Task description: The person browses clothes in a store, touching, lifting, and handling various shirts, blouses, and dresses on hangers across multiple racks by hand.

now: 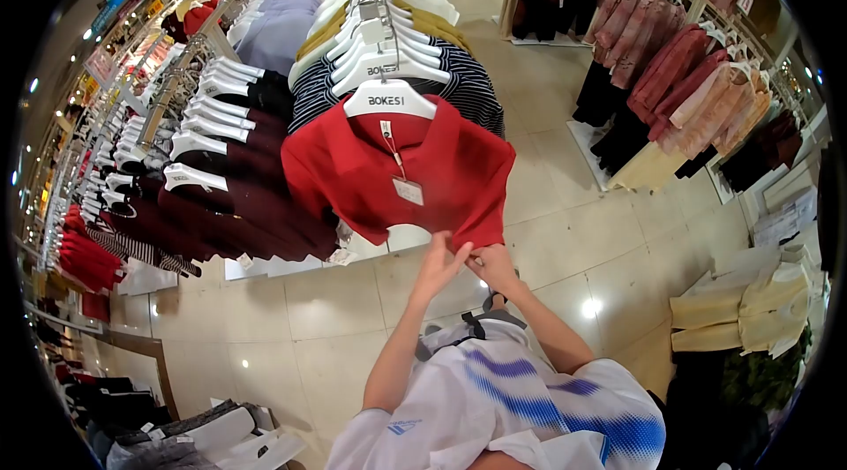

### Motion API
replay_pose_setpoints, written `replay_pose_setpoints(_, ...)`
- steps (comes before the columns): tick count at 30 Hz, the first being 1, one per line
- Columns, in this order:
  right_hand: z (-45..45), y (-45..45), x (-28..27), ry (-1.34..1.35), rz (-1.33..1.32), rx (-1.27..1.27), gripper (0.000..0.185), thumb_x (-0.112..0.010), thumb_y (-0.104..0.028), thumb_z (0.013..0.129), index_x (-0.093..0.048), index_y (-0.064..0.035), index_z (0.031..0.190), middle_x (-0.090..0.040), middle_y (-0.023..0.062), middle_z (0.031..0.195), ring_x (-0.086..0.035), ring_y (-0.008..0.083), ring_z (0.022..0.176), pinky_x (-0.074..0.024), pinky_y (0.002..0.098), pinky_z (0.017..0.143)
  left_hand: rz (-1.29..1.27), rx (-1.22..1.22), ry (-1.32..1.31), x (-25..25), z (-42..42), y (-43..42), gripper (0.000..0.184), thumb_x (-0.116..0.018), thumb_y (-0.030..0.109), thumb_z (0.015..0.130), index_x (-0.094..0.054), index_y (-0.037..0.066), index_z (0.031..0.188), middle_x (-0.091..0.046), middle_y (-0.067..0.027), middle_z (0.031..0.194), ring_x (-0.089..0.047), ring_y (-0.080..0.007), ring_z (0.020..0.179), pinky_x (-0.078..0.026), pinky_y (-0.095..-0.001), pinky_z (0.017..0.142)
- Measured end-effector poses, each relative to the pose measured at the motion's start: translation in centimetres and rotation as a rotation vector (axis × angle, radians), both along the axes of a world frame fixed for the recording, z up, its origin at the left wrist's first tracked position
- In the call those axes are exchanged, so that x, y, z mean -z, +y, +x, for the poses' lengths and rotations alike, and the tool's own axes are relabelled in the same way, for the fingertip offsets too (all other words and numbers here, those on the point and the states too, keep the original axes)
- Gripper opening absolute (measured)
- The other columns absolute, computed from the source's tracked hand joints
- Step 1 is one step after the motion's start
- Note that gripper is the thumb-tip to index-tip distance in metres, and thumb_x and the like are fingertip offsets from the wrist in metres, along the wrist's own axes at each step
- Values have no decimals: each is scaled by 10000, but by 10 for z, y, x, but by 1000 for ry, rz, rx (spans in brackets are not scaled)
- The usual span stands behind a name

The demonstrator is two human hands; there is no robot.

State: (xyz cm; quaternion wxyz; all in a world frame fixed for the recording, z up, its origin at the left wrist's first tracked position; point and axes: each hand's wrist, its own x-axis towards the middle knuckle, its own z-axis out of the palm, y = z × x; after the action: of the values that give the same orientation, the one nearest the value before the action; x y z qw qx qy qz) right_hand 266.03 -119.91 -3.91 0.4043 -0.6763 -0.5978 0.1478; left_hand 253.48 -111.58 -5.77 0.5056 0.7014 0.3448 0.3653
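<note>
A red collared shirt (459,152) hangs on a white hanger (386,101) printed "BOKESI" at the front end of a rack. A white paper tag (408,191) dangles on a string from its neck. At the shirt's lower edge, my left hand (438,265) and my right hand (494,267) are close together, almost touching. The fingers of both are closed on the red cloth, drawing the hem toward me. Part of my fingertips is hidden by the fabric and by one another.
Behind the red shirt hang navy-and-white striped tops (481,82) on the same rail. Dark maroon tops (229,214) fill a rack to the left. Pink garments (657,46) hang across the tiled floor (565,267). A pale yellow jacket (768,302) is at the right.
</note>
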Motion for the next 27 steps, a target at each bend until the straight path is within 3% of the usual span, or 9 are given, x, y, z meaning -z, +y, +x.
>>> replay_pose_setpoints(2,-1,-2,-1,-212,-115,-65,115,-654,-157,752,-679,-53,795,-627,150,699,-602,330,624,-481,392,585,58,95,83,-22,15,5,300,-617,243,838,-511,-37,858,-536,-195,845,-540,-344,762,-429,-401,683)
replay_pose_setpoints(6,3,-14,-26,-141,-169,-166,127,-655,-153,765,-666,-26,774,-630,141,690,-606,304,596,-482,369,575,233,156,107,-4,27,17,254,-592,156,846,-437,-29,767,-488,-217,715,-492,-394,639,-391,-423,568)
replay_pose_setpoints(8,15,-22,-62,349,-202,-109,153,-658,-152,782,-653,0,798,-626,114,675,-610,251,568,-478,344,557,142,131,60,5,25,19,267,-590,125,844,-405,-24,723,-477,-219,672,-461,-401,590,-370,-429,540)
replay_pose_setpoints(10,41,-19,-79,546,-35,142,217,-672,-163,789,-639,-4,933,-639,86,794,-621,202,696,-478,322,626,120,157,96,-1,19,16,267,-591,128,844,-410,-26,723,-478,-222,677,-461,-400,593,-368,-426,538)
replay_pose_setpoints(12,65,-3,-102,119,310,283,357,-680,-178,787,-583,-27,1096,-633,88,954,-602,210,873,-471,327,759,100,189,132,-6,18,14,267,-592,130,845,-414,-28,723,-479,-226,682,-461,-400,595,-367,-423,536)
replay_pose_setpoints(14,66,20,-124,127,455,330,445,-690,-180,776,-533,-40,1168,-604,101,1044,-560,226,977,-435,339,865,123,205,124,-4,19,11,273,-591,144,850,-422,-28,724,-471,-223,678,-455,-392,593,-363,-416,534)
replay_pose_setpoints(18,73,52,-116,96,458,167,472,-693,-176,770,-517,-17,1178,-619,125,993,-584,247,923,-445,343,861,154,229,155,-8,17,5,280,-582,164,861,-432,-28,723,-459,-216,668,-447,-384,588,-361,-412,533)
replay_pose_setpoints(20,77,58,-111,219,250,75,500,-694,-174,768,-501,9,1191,-633,142,946,-604,241,842,-466,328,817,165,220,148,-6,16,4,281,-581,162,863,-432,-29,721,-458,-213,667,-450,-378,587,-363,-409,533)
replay_pose_setpoints(27,79,60,-80,266,244,81,449,-698,-203,772,-545,23,1128,-666,134,880,-618,177,752,-481,305,700,139,169,103,-12,10,7,278,-580,151,864,-433,-30,712,-466,-196,669,-466,-347,577,-374,-388,533)
